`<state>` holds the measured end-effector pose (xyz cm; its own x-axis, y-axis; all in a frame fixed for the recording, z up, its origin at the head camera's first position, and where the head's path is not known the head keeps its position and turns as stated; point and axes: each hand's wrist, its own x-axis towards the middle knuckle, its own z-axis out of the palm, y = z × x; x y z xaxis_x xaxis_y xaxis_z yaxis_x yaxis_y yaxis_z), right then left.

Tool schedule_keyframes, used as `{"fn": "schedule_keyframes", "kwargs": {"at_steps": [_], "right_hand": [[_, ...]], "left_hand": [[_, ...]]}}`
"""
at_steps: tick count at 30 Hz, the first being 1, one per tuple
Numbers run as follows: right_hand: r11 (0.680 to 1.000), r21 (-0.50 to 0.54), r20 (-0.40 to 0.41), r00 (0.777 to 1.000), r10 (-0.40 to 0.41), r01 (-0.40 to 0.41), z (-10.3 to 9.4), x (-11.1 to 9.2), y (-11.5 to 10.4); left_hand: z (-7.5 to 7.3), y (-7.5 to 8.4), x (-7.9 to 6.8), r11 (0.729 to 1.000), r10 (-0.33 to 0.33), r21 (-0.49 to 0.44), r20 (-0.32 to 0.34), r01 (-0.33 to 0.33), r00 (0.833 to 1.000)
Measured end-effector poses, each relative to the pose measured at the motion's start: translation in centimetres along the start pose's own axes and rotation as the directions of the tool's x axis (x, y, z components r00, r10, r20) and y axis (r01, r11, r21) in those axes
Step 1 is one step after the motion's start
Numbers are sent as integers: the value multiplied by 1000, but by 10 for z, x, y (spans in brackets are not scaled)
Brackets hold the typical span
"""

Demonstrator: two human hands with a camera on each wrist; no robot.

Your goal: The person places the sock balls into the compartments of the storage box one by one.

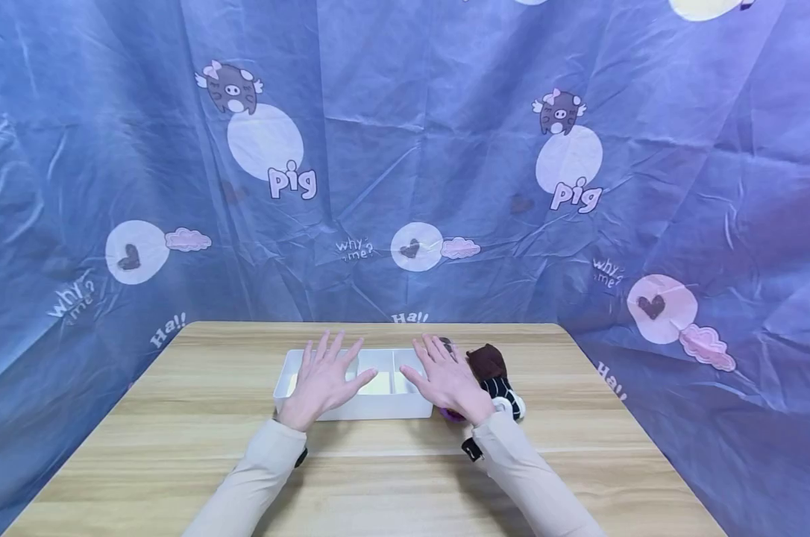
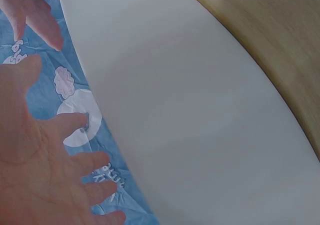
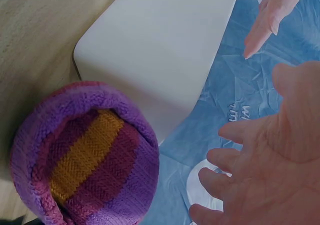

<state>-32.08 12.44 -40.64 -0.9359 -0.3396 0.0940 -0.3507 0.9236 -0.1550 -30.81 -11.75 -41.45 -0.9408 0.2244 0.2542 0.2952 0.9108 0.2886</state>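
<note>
A white box with dividers stands on the table. My left hand is spread palm down over its left part, fingers straight and nothing held. Likewise, my right hand is spread beyond the box's right end, its thumb overlapping the box in the head view. Close by the box's end lies a rolled knitted sock, purple with maroon and mustard stripes, mostly hidden under the right hand in the head view. A dark brown cloth bundle and a black bundle with white lines lie right of that hand.
The wooden table has rounded far corners. Behind it hangs a blue curtain with printed pigs and hearts. A white roundish item sits by the black bundle, and a small dark grey thing shows behind the right fingers.
</note>
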Motion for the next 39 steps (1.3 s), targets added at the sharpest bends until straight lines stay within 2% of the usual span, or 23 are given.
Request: {"fn": "schedule_keyframes", "kwargs": {"at_steps": [9,14,20,23,27,31,36,39], "right_hand": [[1000,25,6,1000,-1,0,-1,0,1],[1000,22,11,1000,-12,11,-1,0,0],[997,45,-13,998,-62,63,0,0,4],[991,102,-15,996,-91,92,2,0,8],[971,202,-27,992,-126,128,2,0,13],[937,312,-82,987,-136,155,2,-2,17],[889,431,-145,984,-100,153,4,-6,23],[861,488,-180,982,-62,143,5,-8,27]], "left_hand": [[-1,-3,1,1000,4,-3,15,-4,1000],[-2,-5,1,1000,14,-20,1,-14,1000],[0,-9,3,998,60,-3,-94,-60,994],[1,-12,4,996,65,-44,-134,-72,989],[-1,-18,3,988,39,-139,-154,-61,987],[-3,-26,0,979,22,-195,-173,-56,985],[-3,-36,-3,976,9,-213,-183,-48,983],[-2,-42,-3,966,-7,-254,-189,-42,982]]}}
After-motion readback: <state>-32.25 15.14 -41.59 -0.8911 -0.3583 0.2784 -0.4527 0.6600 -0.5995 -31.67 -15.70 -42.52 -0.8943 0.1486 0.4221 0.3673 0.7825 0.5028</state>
